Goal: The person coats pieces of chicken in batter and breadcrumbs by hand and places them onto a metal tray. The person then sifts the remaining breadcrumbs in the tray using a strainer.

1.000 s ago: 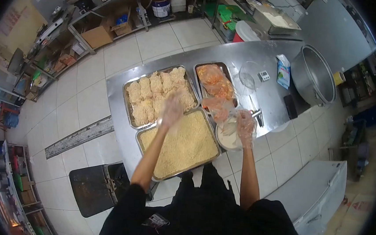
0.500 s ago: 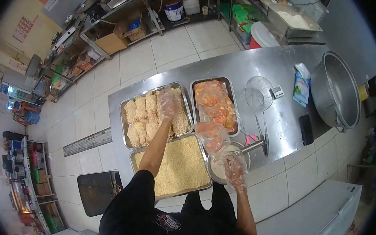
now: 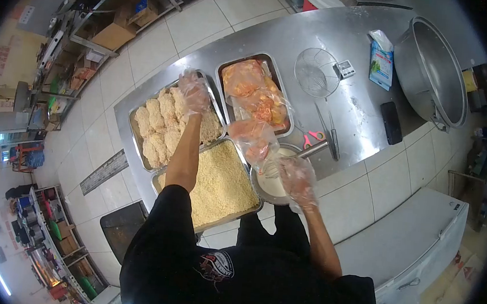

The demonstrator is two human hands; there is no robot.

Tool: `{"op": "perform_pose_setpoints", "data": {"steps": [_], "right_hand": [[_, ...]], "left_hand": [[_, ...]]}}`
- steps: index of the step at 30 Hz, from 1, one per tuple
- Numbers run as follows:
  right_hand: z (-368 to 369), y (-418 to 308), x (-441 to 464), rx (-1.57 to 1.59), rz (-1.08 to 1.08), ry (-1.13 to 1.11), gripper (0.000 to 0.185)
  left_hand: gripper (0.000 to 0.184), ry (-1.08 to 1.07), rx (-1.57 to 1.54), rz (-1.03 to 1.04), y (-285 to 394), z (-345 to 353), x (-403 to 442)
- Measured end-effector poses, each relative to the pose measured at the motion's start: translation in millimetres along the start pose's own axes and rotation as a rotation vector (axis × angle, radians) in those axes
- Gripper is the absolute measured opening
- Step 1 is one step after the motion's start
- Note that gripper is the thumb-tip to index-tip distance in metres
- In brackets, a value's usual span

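My left hand [image 3: 193, 95], in a clear plastic glove, lies with fingers outstretched over the far right part of a metal tray of breaded pieces [image 3: 158, 114]. What is under its palm is hidden. Gloved too, my right hand [image 3: 297, 182] is loosely spread above the bowl of white batter [image 3: 271, 184], holding nothing visible. A whisk [image 3: 312, 149] rests in that bowl. Between the hands, a tray of yellow crumbs [image 3: 218, 184] stands nearest my body. Raw marinated meat [image 3: 254, 90] fills another tray, and a plastic-wrapped portion of meat [image 3: 254, 144] hangs over towards the bowl.
Further right on the steel table [image 3: 355, 41] are a wire skimmer [image 3: 317, 72], a small timer [image 3: 344, 69], pink-handled scissors [image 3: 313, 138], tongs [image 3: 332, 130], a blue packet [image 3: 381, 65], a black phone [image 3: 391, 123] and a large pot [image 3: 433, 72]. A white chest freezer [image 3: 402, 239] stands at right.
My left hand has moved away from me across the breaded pieces, towards the tray's far edge. My right hand has come nearer my body, over the bowl. The camera view has shifted.
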State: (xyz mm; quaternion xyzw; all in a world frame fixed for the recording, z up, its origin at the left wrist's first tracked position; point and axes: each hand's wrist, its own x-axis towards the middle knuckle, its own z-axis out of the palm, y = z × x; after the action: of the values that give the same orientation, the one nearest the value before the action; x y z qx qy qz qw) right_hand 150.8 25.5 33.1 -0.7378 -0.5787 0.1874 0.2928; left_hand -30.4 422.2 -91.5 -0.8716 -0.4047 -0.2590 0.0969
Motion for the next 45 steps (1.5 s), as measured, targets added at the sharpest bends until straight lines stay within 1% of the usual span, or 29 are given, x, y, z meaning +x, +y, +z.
{"op": "perform_pose_setpoints", "data": {"steps": [1,2,4,5,6,7,8,9,11,14,17,19,22,23,24,25,27,28,29,31,35,37,38,39,40,41,42,44,45], "right_hand": [[3,-5,6,-0.07,-0.011,-0.022,0.026],[8,-5,17,-0.052,-0.175,0.123,0.029],[32,4,31,-0.051,-0.349,0.286,0.032],[56,11,35,-0.031,-0.144,0.231,0.036],[71,12,34,-0.001,0.062,0.161,0.042],[74,6,37,0.002,0.047,0.157,0.042],[78,-1,43,-0.059,0.063,0.127,0.037],[82,-9,51,-0.121,0.078,0.101,0.034],[87,-22,63,-0.104,0.065,0.186,0.03],[115,-5,67,-0.131,0.082,0.2,0.025],[104,-17,67,-0.171,0.07,0.249,0.025],[97,-26,64,-0.212,0.083,0.301,0.024],[87,-26,57,-0.266,0.105,0.353,0.024],[84,-16,53,-0.028,0.143,0.375,0.019],[78,-17,45,0.079,0.173,0.383,0.018],[71,-18,37,0.186,0.203,0.395,0.016],[36,-53,16,0.599,-0.009,0.567,0.014],[10,-76,-1,0.365,-0.009,0.444,0.014],[12,-83,-13,0.345,0.0,0.452,0.014],[18,-90,-32,0.908,-0.065,0.325,0.018],[-10,-96,-63,0.701,-0.157,0.28,0.022],[-14,-100,-69,0.739,0.051,0.336,0.029],[-14,-99,-67,0.848,0.079,0.348,0.039],[-22,-94,-68,0.852,0.073,0.34,0.039],[-35,-91,-68,0.956,0.125,0.187,0.041],[-32,-72,-65,0.949,0.128,0.127,0.04],[-31,-54,-61,0.941,0.13,0.068,0.04],[-26,-11,-65,1.089,0.148,-0.003,0.039],[-19,5,-64,1.011,0.172,0.039,0.039]], "left_hand": [[0.044,0.014,-0.005,0.006,0,-1,-2],[0.045,-0.054,0.074,-0.107,2,-3,-1],[0.043,0.055,0.224,-0.126,12,-15,0],[0.043,0.073,0.22,-0.122,9,-7,3],[0.044,-0.016,0.176,-0.119,-1,5,-8],[0.045,-0.105,0.138,-0.124,-7,-3,-14],[0.045,-0.097,0.152,-0.136,-13,-10,-17],[0.045,0.024,0.057,-0.17,-12,-15,-19],[0.044,0.246,-0.097,-0.225,1,-40,-12],[0.041,0.364,-0.181,-0.459,3,-96,-49],[0.038,0.339,-0.217,-0.656,8,-153,-128],[0.037,0.291,-0.332,-0.713,28,-193,-173],[0.046,0.276,-0.827,-0.755,81,-252,-205],[0.049,0.259,-0.998,-0.77,95,-267,-211],[0.049,0.248,-1.014,-0.776,104,-278,-214],[0.05,0.119,-1.152,-0.75,113,-285,-213],[0.052,-0.149,-1.425,-0.671,133,-294,-200],[0.054,-0.283,-1.556,-0.618,146,-301,-191],[0.054,-0.292,-1.577,-0.611,162,-313,-179],[0.04,-0.628,-1.907,-0.657,195,-340,-156],[0.051,-0.665,-1.766,-0.641,218,-349,-150],[0.045,-0.451,-1.676,-0.442,230,-334,-157],[0.042,-0.437,-1.697,-0.391,232,-332,-159],[0.042,-0.429,-1.691,-0.396,235,-328,-160],[0.041,-0.536,-1.551,-0.39,239,-337,-154],[0.039,-0.642,-1.408,-0.381,245,-341,-149],[0.039,-0.646,-1.399,-0.379,253,-339,-147],[0.038,-0.421,-1.219,-0.177,271,-329,-152],[0.038,-0.349,-1.154,-0.114,280,-322,-156]]}}
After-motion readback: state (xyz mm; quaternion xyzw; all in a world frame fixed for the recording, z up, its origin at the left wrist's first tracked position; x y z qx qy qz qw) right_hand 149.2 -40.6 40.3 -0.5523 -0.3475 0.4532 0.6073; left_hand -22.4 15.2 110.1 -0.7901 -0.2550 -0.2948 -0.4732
